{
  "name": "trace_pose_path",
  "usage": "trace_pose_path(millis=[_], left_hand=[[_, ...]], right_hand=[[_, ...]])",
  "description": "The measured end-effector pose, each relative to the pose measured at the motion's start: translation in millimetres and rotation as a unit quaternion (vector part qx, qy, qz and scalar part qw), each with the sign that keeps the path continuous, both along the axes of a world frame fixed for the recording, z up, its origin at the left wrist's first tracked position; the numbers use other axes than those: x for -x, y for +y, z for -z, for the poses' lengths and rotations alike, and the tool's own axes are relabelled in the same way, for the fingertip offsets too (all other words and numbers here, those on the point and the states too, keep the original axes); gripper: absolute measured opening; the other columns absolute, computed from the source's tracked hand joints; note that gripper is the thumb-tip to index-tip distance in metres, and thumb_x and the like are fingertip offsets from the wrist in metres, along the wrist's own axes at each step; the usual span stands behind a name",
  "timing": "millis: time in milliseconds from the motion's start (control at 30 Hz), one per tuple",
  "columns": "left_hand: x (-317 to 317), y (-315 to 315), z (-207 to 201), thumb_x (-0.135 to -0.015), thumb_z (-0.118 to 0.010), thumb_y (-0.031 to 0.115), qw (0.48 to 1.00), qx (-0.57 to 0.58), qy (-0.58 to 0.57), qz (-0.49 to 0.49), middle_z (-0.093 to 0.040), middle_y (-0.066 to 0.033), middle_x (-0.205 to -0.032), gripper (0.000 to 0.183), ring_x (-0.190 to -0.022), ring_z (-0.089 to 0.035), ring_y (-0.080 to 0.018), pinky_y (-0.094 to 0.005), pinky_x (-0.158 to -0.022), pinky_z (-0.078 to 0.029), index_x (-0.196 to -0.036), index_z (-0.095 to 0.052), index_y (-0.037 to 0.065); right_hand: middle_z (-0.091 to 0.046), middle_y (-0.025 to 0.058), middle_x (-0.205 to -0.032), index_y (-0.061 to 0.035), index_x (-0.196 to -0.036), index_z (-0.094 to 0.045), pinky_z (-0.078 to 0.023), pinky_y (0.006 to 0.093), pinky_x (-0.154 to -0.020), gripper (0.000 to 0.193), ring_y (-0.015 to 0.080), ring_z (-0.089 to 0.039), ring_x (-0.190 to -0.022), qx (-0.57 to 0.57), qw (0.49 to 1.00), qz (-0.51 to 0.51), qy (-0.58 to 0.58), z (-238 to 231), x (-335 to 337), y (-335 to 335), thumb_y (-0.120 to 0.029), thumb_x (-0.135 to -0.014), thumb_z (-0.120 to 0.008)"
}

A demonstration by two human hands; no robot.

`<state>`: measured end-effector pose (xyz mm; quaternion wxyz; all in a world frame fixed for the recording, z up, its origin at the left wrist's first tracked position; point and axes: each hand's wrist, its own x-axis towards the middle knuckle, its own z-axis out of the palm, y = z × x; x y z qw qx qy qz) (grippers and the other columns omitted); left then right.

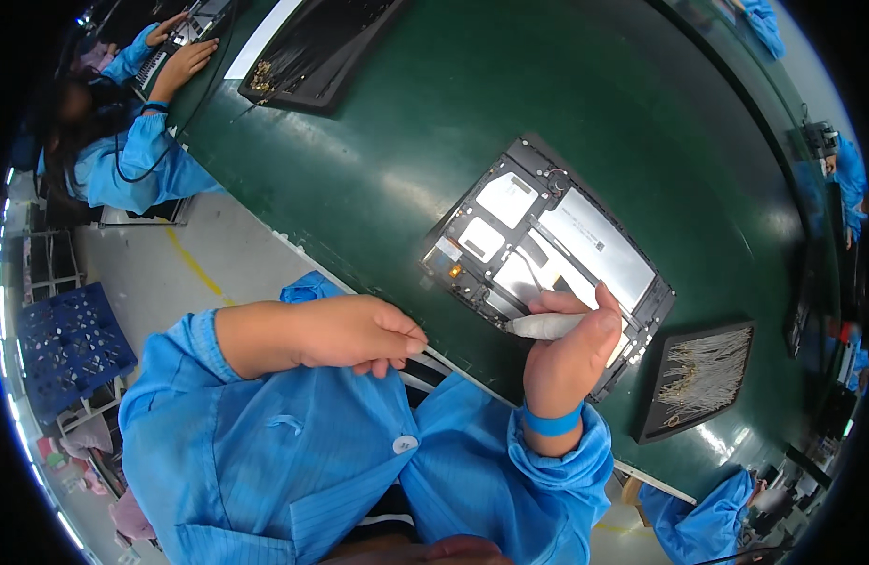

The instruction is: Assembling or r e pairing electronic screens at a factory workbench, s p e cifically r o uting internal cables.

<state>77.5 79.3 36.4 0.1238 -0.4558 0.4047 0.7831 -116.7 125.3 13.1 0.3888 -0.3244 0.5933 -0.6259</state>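
An opened tablet-like device (pixel 538 240) lies tilted on the green table, its black frame, white and silver plates and cables exposed. My right hand (pixel 571 353), with a blue wristband, rests over its near edge. A white-covered digit (pixel 544 326), seemingly the thumb, points left along that edge, apart from the bent fingers. Nothing held shows in this hand. My left hand (pixel 364 337) hovers by the table's front edge, left of the device. Its fingers are curled and the thumb and forefinger pinch together; whether something small is between them is too small to tell.
A black tray (pixel 653 395) of thin pale cables sits right of the device. Another black tray (pixel 326 80) with dark cables stands at the far left. A co-worker's hands (pixel 185 66) work at the upper left corner. A blue bin (pixel 76 348) stands left beyond the table.
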Motion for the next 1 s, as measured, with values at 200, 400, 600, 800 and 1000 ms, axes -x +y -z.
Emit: trace_pose_path(millis=[200,400,600,800,1000], left_hand=[[20,-16,20,-0.082,-0.047,0.024,0.997,-0.031,0.03,-0.067,-0.052,-0.0036,-0.075,0.029,-0.06,-0.05,-0.0075,-0.0192,-0.049,-0.039,-0.101,-0.052,0.003],[24,-27,21,-0.082,-0.047,0.023,0.996,-0.056,0.038,-0.058,-0.053,-0.0041,-0.075,0.027,-0.063,-0.053,-0.0103,-0.0206,-0.049,-0.041,-0.099,-0.052,0.002],[21,-26,26,-0.082,-0.048,0.023,0.994,-0.079,0.025,-0.075,-0.052,-0.0067,-0.08,0.033,-0.067,-0.053,-0.0139,-0.0237,-0.054,-0.044,-0.105,-0.047,0.0],[17,-24,30,-0.083,-0.047,0.022,0.988,-0.117,0.059,-0.081,-0.052,-0.0083,-0.082,0.034,-0.07,-0.054,-0.0164,-0.0268,-0.057,-0.045,-0.108,-0.044,0.0],[2,-32,45,-0.086,-0.038,0.021,0.962,-0.207,0.147,-0.099,-0.052,-0.0147,-0.095,0.036,-0.087,-0.053,-0.0264,-0.0398,-0.071,-0.044,-0.115,-0.036,-0.001]], right_hand=[[-0.056,0.013,-0.08,-0.0008,-0.108,-0.034,-0.04,0.0336,-0.076,0.033,0.0196,-0.054,-0.077,-0.001,0.998,-0.041,-0.041,-2,6,-5,-0.026,-0.088,-0.032],[-0.056,0.0198,-0.074,0.0007,-0.102,-0.048,-0.045,0.0343,-0.062,0.033,0.0294,-0.056,-0.067,-0.123,0.917,-0.293,0.24,-27,10,-32,-0.022,-0.078,-0.049],[-0.057,0.0179,-0.071,-0.0028,-0.088,-0.055,-0.044,0.0393,-0.061,0.025,0.0343,-0.055,-0.067,-0.115,0.865,-0.351,0.341,-16,11,-52,-0.023,-0.077,-0.045],[-0.057,0.0166,-0.073,-0.0028,-0.083,-0.056,-0.043,0.0375,-0.063,0.024,0.034,-0.054,-0.07,-0.148,0.879,-0.365,0.269,-19,19,-50,-0.024,-0.078,-0.046],[-0.054,0.0133,-0.07,-0.0013,-0.088,-0.051,-0.043,0.0307,-0.06,0.019,0.0233,-0.054,-0.064,-0.18,0.96,-0.113,0.184,-28,72,-23,-0.018,-0.081,-0.044]])
